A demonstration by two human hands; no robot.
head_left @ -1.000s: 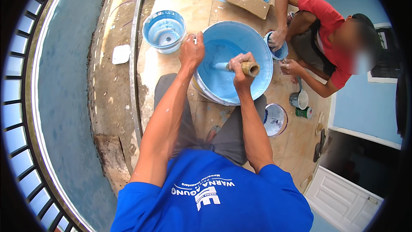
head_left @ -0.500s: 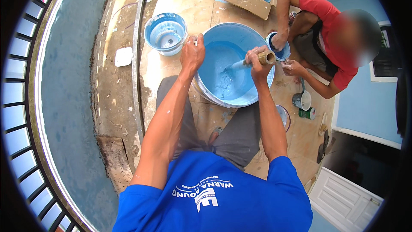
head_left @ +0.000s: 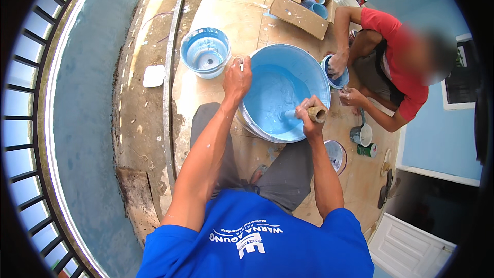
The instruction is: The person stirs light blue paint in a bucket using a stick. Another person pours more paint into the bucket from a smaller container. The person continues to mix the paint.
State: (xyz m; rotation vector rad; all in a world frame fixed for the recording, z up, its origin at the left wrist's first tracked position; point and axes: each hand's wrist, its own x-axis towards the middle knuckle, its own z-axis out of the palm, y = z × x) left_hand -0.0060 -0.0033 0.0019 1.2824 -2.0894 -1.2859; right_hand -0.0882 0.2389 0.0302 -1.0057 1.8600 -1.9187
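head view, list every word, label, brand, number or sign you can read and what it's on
Blue shirt: white lettering and a block-shaped logo, partly large enough to read; I won't copy the words or brand.
Green can: pale marks, too small to read.
Big bucket: no readable text on the side that shows.

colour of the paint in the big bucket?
Light blue. The paint in the big bucket shows best in the head view.

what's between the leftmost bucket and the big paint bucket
The head view shows the left hand, holding the big bucket, and some floor.
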